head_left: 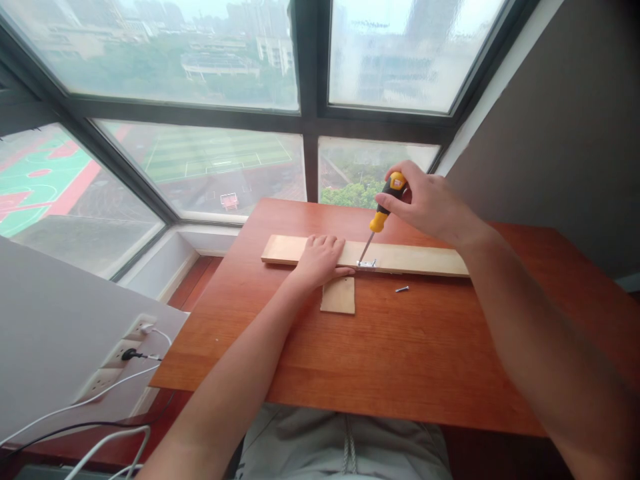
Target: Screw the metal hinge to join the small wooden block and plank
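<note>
A long pale wooden board (415, 258) lies across the table. My left hand (323, 260) is closed over it, fingers on its top face and thumb along the near edge. My right hand (425, 200) grips a yellow and black screwdriver (383, 208) by its handle. The screwdriver leans, and its tip meets a small silver metal bracket (367, 264) at the board's near edge, just right of my left thumb. Whether a screw sits under the tip is too small to tell. Below my left hand is a small thin wooden piece (339, 297).
A loose screw (402, 289) rests on the reddish-brown table (380, 360), nearer to me than the board. Windows (215, 167) stand behind the table. At left, a wall socket (120, 353) has plugs in it, with cables (65, 400) running below.
</note>
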Available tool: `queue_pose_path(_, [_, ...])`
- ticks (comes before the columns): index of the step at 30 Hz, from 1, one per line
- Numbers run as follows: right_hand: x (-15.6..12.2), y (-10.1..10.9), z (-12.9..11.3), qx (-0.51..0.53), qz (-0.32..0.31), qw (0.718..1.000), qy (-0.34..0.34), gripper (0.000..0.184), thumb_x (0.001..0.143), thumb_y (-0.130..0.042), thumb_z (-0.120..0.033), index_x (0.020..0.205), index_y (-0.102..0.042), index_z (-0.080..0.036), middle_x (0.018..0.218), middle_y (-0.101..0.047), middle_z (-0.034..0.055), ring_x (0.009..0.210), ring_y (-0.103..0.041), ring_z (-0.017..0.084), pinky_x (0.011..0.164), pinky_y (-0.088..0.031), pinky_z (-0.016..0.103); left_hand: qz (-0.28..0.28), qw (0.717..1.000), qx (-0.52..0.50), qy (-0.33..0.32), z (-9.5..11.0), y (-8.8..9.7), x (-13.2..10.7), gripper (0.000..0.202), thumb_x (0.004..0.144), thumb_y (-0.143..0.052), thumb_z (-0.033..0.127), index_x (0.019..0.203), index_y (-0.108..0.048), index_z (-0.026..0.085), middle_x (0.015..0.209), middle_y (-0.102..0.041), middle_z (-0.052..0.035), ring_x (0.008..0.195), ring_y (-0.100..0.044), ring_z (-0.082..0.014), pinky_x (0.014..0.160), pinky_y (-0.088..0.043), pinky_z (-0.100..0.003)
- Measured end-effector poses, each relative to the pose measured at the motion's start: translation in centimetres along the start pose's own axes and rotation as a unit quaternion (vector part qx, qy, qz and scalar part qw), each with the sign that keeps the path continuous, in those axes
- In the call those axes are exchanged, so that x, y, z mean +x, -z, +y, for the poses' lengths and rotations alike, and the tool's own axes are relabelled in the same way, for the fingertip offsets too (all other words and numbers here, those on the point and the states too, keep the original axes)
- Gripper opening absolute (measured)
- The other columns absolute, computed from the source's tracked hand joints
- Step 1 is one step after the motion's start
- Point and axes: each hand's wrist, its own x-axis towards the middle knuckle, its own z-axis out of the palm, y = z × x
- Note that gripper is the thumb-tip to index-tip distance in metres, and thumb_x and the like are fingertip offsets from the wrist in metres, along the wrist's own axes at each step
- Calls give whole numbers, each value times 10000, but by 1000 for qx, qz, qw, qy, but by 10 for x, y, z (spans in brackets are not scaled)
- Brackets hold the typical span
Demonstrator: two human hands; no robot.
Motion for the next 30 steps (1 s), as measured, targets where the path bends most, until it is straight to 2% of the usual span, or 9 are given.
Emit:
queue_pose_path(5, [-3,1,-18,-59,5,998,23,381,860,-573,-607,991,-591,-250,765,-655,62,689,-596,251,602,-383,343,-1,1000,0,-2,1,2,0,658,868,-530,690,1297,-491,193,1247,-591,-161,1198,-509,-335,1007,-313,-437])
queue_pose_path(11, [-2,0,-27,-148,38,988,-17,491,801,-582,-716,876,-631,-232,712,-636,110,748,-621,325,659,-389,399,-6,1000,-4,4,2,4,0,661,867,-535,686,1308,-484,197,1265,-582,-159,1208,-504,-333,1017,-306,-438])
queue_pose_path(14, [2,3,-28,-140,15,990,-15,425,838,-560,-651,883,-636,-235,735,-644,100,727,-616,300,638,-373,384,-7,1000,-6,4,2,4,-1,662,862,-551,679,1307,-489,192,1263,-581,-163,1205,-505,-335,1021,-303,-442])
queue_pose_path(17, [6,9,-26,-97,-55,994,8,249,836,-588,-460,957,-630,-246,789,-665,60,708,-601,246,609,-366,349,-7,1000,-4,2,2,3,-1,671,858,-555,681,1309,-491,188,1259,-582,-164,1199,-506,-338,1014,-306,-447])
queue_pose_path(20, [7,15,-23,-50,-116,992,30,240,772,-622,-309,1004,-628,-249,844,-681,28,733,-595,209,625,-382,325,-9,1000,3,3,2,2,0,677,856,-551,689,1304,-495,185,1251,-586,-162,1188,-512,-337,1011,-306,-444])
queue_pose_path(22, [7,15,-24,-47,-108,993,28,215,787,-618,-332,984,-641,-246,845,-684,28,744,-591,205,631,-376,323,-8,1000,5,4,2,2,0,676,854,-555,688,1303,-496,186,1249,-586,-161,1190,-512,-337,1011,-305,-441])
queue_pose_path(26, [5,10,-26,-62,-50,997,14,225,868,-559,-436,899,-658,-237,767,-669,35,705,-571,206,610,-349,328,-7,1000,6,6,3,3,0,668,853,-553,692,1296,-500,195,1252,-587,-158,1191,-516,-332,1008,-305,-434])
queue_pose_path(28, [5,7,-26,-52,-46,997,32,174,855,-566,-360,923,-655,-227,798,-676,35,724,-578,203,634,-368,326,-7,1000,7,5,3,3,0,669,855,-547,695,1294,-501,193,1253,-589,-158,1187,-520,-331,1008,-306,-433])
queue_pose_path(30, [6,5,-24,-39,-50,996,55,198,804,-590,-272,986,-644,-216,916,-692,47,791,-594,206,669,-390,323,-6,1000,7,3,3,4,0,674,859,-538,697,1298,-499,188,1256,-590,-162,1190,-520,-333,1008,-307,-435])
